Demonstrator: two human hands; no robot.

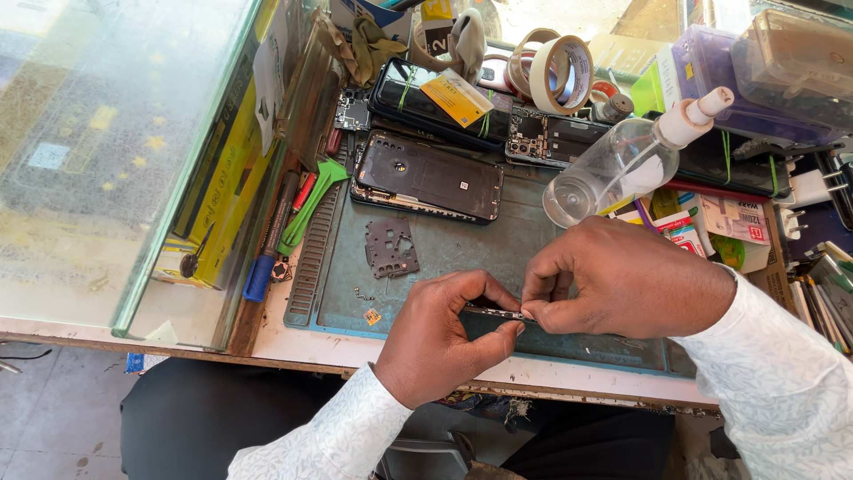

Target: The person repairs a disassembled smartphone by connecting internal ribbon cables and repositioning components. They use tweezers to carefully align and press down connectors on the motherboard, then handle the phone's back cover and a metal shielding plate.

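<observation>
While it lies nearly level, long axis running left to right above the grey-green work mat, the thin dark metal strip is pinched by left hand and right hand fingers.

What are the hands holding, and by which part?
Both hands pinch a thin, narrow dark strip-shaped part edge-on: left hand fingers at its left end, right hand fingers at its right end.
</observation>
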